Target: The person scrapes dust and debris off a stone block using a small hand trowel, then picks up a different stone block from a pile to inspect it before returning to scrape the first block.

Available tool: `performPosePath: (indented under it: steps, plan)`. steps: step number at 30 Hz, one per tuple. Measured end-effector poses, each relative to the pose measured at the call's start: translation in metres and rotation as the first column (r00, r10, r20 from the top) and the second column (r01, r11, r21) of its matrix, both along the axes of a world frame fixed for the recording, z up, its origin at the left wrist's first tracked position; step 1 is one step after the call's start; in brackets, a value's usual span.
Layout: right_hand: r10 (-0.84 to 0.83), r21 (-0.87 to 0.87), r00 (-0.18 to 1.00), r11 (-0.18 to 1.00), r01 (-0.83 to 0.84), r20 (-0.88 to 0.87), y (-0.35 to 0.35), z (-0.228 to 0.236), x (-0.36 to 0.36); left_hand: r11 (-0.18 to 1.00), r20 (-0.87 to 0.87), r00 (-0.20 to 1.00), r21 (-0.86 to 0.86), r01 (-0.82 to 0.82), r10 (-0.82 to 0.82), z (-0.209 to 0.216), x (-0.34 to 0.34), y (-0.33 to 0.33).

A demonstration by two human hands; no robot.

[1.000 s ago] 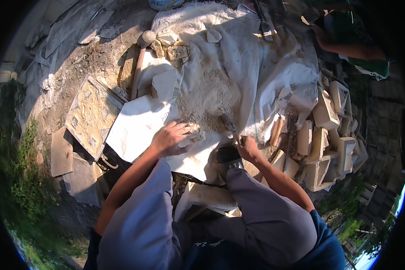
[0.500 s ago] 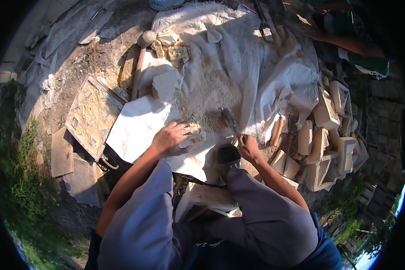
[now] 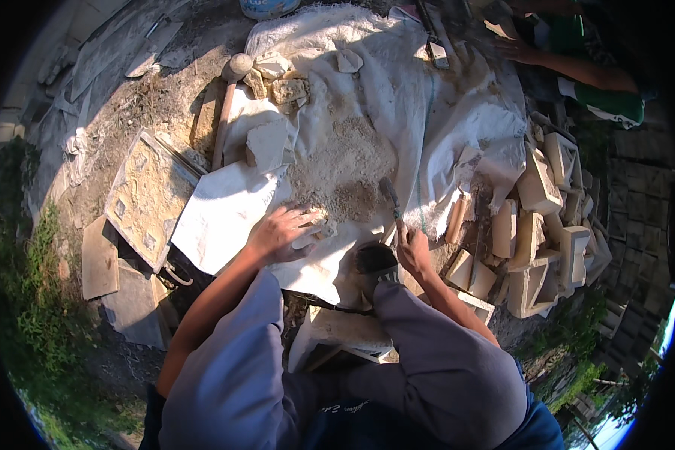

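Your left hand (image 3: pixel 281 234) lies flat, fingers spread, on a small stone piece (image 3: pixel 319 227) at the near edge of the white cloth (image 3: pixel 442 127); the grip is pressing down on the piece, not closed around it, and most of the piece is hidden under your fingers. Your right hand (image 3: pixel 412 251) is closed around the handle of a tool (image 3: pixel 391 199), which points up and away from you; its dark head stands over the pile of stone dust (image 3: pixel 345 169), just beside the piece. The dust covers the middle of the cloth, and a pale slab (image 3: pixel 225 214) lies under your left wrist, touching the cloth. Beyond the dust you see a square stone block (image 3: pixel 266 146), and further some rough stones (image 3: pixel 285 88) and a round stone (image 3: pixel 240 64) at the top of a long wooden bar (image 3: pixel 223 124). On your left a carved panel (image 3: pixel 146 196) with a frame rests tilted on the ground. On your right, many carved hollow blocks (image 3: pixel 540 225) are stacked close together. Your dark shoe (image 3: pixel 373 259) is just below the right hand. At the far right corner, another person's hand (image 3: pixel 514 49) rests on the cloth.
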State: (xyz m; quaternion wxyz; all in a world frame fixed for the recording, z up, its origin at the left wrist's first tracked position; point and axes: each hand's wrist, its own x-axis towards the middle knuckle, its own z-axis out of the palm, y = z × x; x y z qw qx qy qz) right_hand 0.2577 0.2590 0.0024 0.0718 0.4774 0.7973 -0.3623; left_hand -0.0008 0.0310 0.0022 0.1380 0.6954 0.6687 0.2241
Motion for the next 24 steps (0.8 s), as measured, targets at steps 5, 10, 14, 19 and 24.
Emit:
performPosePath:
  steps: [5,10,14,19,24]
  plan:
    - [-0.092,0.08,0.964,0.99,0.116,-0.249,-0.007,-0.007,0.008,0.999,0.022,1.0,-0.024,0.022,-0.021,-0.002,0.0,0.003]
    - [0.01,0.03,0.996,1.0,-0.007,-0.088,-0.002,-0.04,0.019,1.0,0.021,1.0,-0.019,0.018,-0.017,0.001,0.0,0.007]
    - [-0.021,0.032,0.998,0.999,0.022,-0.052,0.001,-0.016,0.004,1.0,-0.013,1.0,-0.01,0.021,-0.021,0.0,-0.001,0.003]
    - [-0.061,0.053,0.988,0.996,0.069,-0.143,-0.007,-0.017,0.003,0.999,-0.086,0.996,0.028,0.034,-0.032,-0.007,-0.001,0.003]
    - [-0.048,-0.015,0.999,0.999,0.048,0.019,0.002,-0.03,0.011,1.0,-0.039,0.999,-0.008,0.023,-0.023,-0.003,0.0,0.006]
